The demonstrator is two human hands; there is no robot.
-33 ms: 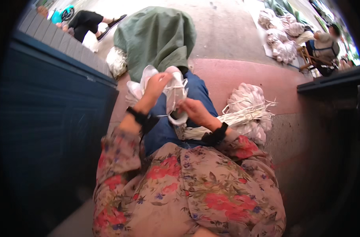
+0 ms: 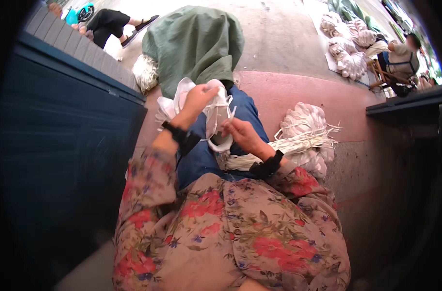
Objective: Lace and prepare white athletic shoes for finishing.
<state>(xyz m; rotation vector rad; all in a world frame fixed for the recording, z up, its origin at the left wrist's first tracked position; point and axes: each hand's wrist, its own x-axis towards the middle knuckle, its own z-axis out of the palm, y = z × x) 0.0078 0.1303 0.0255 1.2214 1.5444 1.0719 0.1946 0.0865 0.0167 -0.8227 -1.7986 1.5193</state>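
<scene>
A white and pale pink shoe (image 2: 216,119) lies lengthwise over my lap, its heel end toward me and white lacing across its front. My left hand (image 2: 200,99) is closed over the toe end of it, thumb and fingers near the top of the lacing. With fingertips pinched, my right hand (image 2: 242,134) grips a white shoelace (image 2: 233,113) beside the shoe's opening; its end sticks up above the fingers. Another pale shoe (image 2: 183,91) rests just left of my left hand, partly hidden by it.
Right of my legs sits a pile of pale shoes (image 2: 303,121) with a bundle of white laces (image 2: 293,145). Green cloth (image 2: 194,43) covers something ahead. A dark blue panel (image 2: 75,111) stands left. Two people (image 2: 109,26) (image 2: 400,60) sit farther off.
My right hand has shifted slightly, and the lace end now shows upright above its fingertips. My left hand has moved a little to the right over the shoe's toe end.
</scene>
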